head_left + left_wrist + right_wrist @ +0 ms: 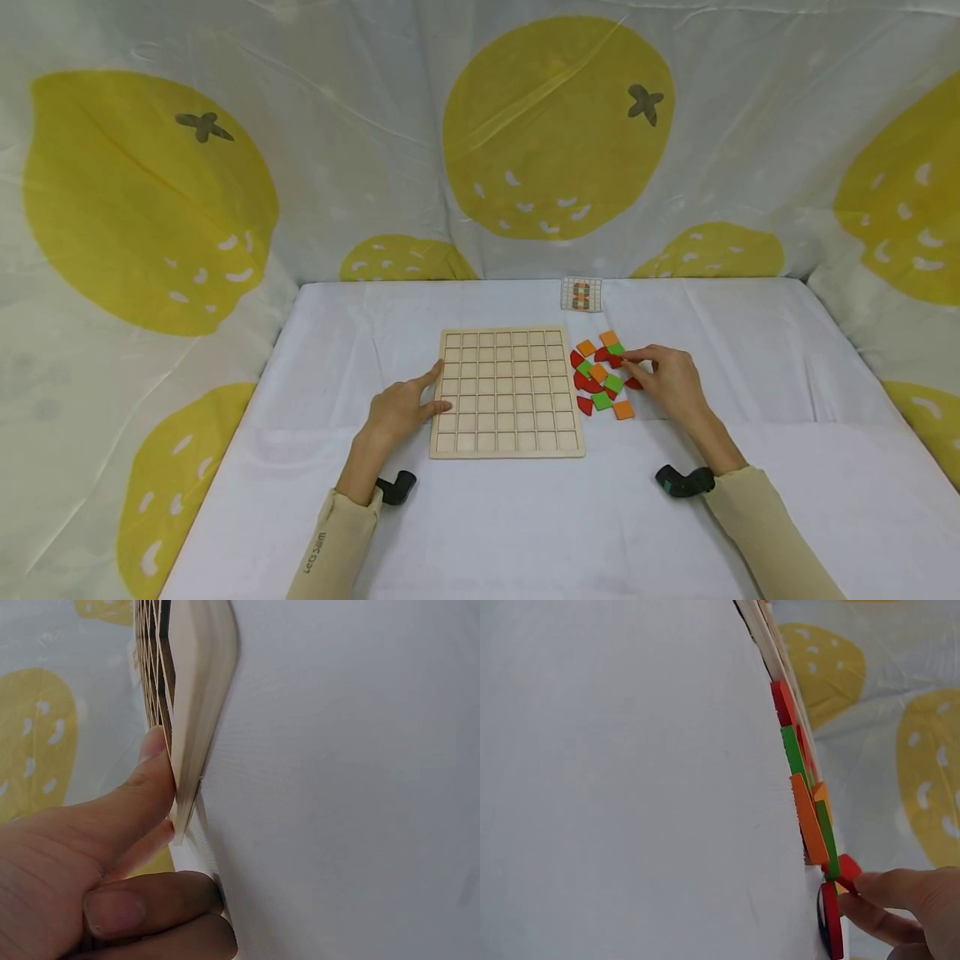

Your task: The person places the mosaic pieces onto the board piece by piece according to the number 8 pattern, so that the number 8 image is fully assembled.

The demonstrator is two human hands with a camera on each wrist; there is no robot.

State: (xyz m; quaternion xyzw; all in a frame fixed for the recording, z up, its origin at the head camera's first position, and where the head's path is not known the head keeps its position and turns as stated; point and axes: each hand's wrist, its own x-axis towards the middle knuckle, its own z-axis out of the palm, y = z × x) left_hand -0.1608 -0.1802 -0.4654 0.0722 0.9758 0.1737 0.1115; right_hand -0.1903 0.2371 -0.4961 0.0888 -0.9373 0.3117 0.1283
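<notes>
A pale wooden grid board lies flat on the table. My left hand is at its left edge; the thumb rests over the rim and the index finger touches the edge higher up. To the right of the board lies a loose cluster of red quarter-round pieces, green squares and orange squares, some overlapping. My right hand is at the right side of this cluster. Between its thumb and fingertips it pinches a red piece, tilted up from the others.
A small pattern card with a printed grid lies near the back of the white table. Behind it hangs a lemon-print cloth. Black wrist cameras sit on both wrists.
</notes>
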